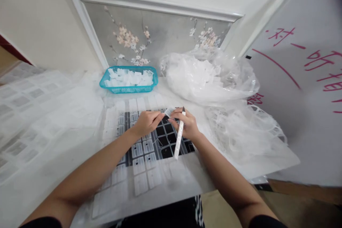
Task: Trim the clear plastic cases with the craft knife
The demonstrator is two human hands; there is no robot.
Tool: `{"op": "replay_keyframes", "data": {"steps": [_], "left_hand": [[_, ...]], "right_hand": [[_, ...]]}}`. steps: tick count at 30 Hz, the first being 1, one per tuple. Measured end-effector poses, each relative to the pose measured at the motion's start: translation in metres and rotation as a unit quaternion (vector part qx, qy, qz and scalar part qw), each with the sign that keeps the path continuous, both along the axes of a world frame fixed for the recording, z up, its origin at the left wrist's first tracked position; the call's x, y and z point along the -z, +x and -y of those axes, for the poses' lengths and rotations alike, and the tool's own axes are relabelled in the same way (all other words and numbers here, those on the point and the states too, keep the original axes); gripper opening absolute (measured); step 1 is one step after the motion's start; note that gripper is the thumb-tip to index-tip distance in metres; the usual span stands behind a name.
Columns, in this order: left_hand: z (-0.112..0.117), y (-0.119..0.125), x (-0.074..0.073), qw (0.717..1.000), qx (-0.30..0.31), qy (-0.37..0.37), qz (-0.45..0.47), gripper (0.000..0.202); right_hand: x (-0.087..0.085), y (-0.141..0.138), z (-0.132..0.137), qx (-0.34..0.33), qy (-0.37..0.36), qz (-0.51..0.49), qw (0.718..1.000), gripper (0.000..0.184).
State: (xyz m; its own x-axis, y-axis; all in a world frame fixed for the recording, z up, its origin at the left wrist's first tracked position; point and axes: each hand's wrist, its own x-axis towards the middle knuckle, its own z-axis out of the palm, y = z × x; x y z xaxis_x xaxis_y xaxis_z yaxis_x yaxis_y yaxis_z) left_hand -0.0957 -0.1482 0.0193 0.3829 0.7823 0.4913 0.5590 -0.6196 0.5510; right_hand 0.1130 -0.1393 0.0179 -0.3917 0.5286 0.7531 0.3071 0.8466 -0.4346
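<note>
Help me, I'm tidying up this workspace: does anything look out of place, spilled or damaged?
The tangle of translucent strips right of the right hand looks messy compared with the neat rows of clear pieces. Nothing looks plainly spilled or damaged.

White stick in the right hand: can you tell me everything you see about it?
The white stick is long, slim and straight, with a dark, pointed tip. It looks like plastic, and marks on its side are too blurry to make out. It sits slanted in the right hand, tip pointing away from the person, the other end sticking out below the hand.
</note>
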Motion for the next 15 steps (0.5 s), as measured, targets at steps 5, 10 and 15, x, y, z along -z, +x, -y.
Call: {"op": "replay_keyframes", "data": {"steps": [5,10,15], "left_hand": [[-0.004,-0.004,0.004,0.999,0.025,0.039,-0.003,0.014],[-0.009,-0.004,0.014,0.997,0.012,0.046,-0.059,0.047],[-0.018,-0.005,0.017,0.979,0.029,-0.110,-0.167,0.044]], "right_hand": [[-0.006,0.002,0.001,-0.012,-0.021,-0.006,1.000,0.012],[-0.006,0.003,0.001,-0.007,-0.056,-0.006,0.998,0.009],[-0.001,-0.012,0.005,0.063,-0.086,-0.062,0.992,0.009]]}}
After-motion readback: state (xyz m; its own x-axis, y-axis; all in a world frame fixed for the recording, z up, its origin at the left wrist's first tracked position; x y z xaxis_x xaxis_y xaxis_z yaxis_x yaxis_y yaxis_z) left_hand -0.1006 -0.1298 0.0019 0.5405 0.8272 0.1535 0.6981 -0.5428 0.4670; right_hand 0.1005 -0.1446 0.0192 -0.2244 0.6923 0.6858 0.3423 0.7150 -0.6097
